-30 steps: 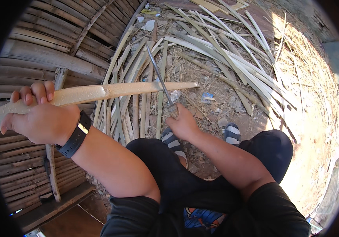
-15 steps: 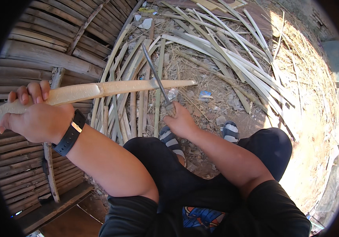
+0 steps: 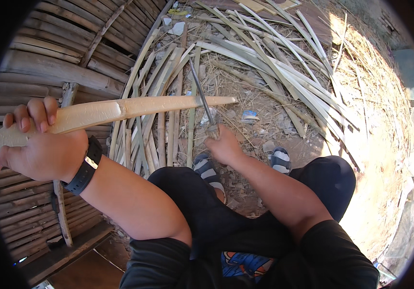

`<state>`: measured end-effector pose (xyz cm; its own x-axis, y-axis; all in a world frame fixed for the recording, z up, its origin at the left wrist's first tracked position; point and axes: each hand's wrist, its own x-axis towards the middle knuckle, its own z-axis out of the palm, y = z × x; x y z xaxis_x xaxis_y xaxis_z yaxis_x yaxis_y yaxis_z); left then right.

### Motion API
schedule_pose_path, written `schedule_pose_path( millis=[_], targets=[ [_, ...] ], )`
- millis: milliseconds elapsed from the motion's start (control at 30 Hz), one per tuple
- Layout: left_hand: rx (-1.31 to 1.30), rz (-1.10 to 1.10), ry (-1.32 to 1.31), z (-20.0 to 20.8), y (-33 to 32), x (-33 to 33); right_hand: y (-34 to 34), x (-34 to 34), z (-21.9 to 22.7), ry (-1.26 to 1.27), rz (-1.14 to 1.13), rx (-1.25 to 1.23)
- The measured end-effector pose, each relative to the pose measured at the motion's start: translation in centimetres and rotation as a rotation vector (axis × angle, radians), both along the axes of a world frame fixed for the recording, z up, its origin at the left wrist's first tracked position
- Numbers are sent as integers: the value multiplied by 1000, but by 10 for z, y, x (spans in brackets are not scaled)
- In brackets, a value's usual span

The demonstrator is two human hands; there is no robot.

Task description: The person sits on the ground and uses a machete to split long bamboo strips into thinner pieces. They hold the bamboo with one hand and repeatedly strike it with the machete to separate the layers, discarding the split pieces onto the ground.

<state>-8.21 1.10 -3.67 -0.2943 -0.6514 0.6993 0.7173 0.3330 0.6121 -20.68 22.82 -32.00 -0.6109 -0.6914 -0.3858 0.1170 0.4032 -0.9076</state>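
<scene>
A long split bamboo strip [image 3: 149, 105] lies across the view, its pale inner face showing and its far tip pointing right. My left hand [image 3: 48, 137] grips its wide end, fingers over the top edge and thumb below. In my right hand [image 3: 224, 144] is the handle of a long, thin-bladed knife [image 3: 201, 94], closed in my fingers. The blade crosses the strip close to its narrow right end and seems to touch it. Its tip points up and away, slightly left. A black watch is on my left wrist.
A bamboo slat wall [image 3: 62, 67] runs along the left. Split bamboo strips [image 3: 269, 65] lie piled on the ground ahead, others [image 3: 168, 82] beside the wall. Straw, chips and a blue-and-white scrap [image 3: 250, 115] litter the ground by my sandalled feet [image 3: 209, 171].
The knife has shifted slightly right along the bamboo strip, and its blade stands more upright. My right hand has moved a little right; my left hand and the strip have shifted slightly.
</scene>
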Motion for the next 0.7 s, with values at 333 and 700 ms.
schedule_pose_path(
  millis=[333,700],
  targets=[
    [-37,-318,-18,25,1,44,0,-11,7,-172,148,51],
    [-35,-427,-11,26,13,34,-10,-37,81,-348,573,-247]
  ],
)
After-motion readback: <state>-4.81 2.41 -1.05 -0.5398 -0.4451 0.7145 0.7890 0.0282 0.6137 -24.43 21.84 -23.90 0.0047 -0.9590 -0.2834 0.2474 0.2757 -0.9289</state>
